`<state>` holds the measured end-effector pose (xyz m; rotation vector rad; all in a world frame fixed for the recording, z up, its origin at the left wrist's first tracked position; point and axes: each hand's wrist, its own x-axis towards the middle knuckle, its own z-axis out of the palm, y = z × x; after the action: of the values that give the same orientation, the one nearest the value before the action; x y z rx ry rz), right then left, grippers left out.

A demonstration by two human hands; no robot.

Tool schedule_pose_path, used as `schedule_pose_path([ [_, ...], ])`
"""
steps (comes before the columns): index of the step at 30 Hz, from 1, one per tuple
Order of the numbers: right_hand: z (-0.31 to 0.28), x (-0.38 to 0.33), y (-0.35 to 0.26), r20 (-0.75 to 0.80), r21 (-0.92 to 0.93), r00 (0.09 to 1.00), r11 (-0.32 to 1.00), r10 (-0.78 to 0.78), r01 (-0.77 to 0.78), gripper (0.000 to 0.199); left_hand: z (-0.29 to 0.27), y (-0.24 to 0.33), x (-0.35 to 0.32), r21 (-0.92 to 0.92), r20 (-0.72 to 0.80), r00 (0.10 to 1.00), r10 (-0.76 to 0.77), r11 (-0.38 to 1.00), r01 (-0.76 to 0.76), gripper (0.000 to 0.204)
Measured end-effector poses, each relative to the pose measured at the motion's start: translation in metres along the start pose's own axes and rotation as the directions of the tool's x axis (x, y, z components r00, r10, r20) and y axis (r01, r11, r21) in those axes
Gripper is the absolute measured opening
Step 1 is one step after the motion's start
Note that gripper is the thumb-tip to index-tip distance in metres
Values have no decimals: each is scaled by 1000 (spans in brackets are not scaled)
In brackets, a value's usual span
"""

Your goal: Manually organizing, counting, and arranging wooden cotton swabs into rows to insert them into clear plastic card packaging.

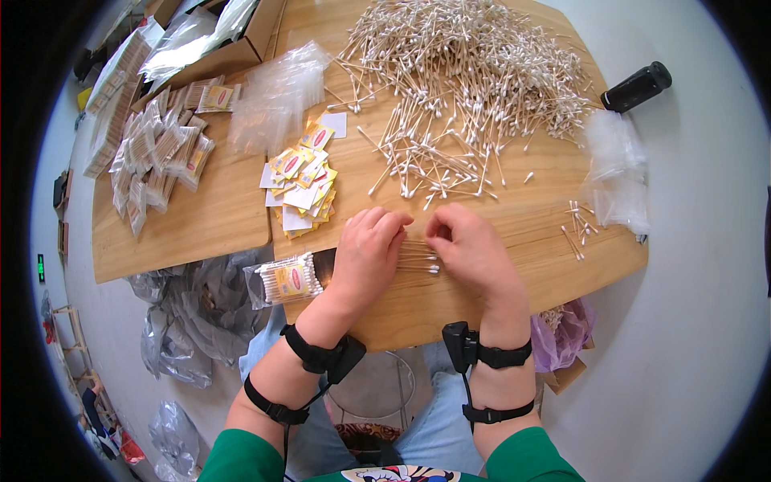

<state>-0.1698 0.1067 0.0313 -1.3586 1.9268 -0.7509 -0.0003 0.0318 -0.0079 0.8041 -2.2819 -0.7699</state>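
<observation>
Light wooden surface (pixel 482 297) with rounded corners carries everything; a second wooden board (pixel 193 233) butts against its left edge. Biggest item: loose heap of wooden-stick cotton swabs (pixel 474 72) filling the far half, spilling toward centre. Stack of sealed clear swab packets (pixel 157 153) sits on the left board, crumpled clear plastic bags (pixel 277 100) at the far-left of the main surface, more clear bags (pixel 614 169) at the right edge, black cylinder (pixel 637 87) at the far-right corner. Pile of small yellow-and-white paper labels (pixel 301 181) left of centre; one filled clear packet of swabs (pixel 287 279) overhangs the near-left edge. Left hand (pixel 368 253) and right hand (pixel 472 249) are both fingers-down near the near edge, curled in on a small bundle of aligned cotton swabs (pixel 418 259) between them; whether either is actually clamped on it, cannot tell, fingers hide the contact. Risks, my read: bundle is thin and round, so it could roll or fan out if one hand lifts; the overhanging packet could be knocked off by the left forearm; few stray swabs (pixel 580 223) sit close to the right edge. Open room: bare strip along the near edge and right of the right hand; far side is blocked by the heap.
</observation>
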Motion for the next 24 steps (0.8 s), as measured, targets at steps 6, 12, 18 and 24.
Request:
schedule_pose_path([
  [6,0,7,11,-487,-200,860,978,-149,56,13,-8,-1,2,-19,147,988,45,999,-42,18],
  [12,10,10,14,-254,-212,955,972,-151,98,12,4,8,15,-24,-70,989,129,991,-131,20],
  [18,6,7,12,-161,-92,983,993,-84,69,9,4,-10,12,70,31,996,87,994,-89,14],
  [24,-8,3,15,-146,-57,988,998,-45,37,7,-2,-9,14,-25,23,995,-92,995,93,8],
])
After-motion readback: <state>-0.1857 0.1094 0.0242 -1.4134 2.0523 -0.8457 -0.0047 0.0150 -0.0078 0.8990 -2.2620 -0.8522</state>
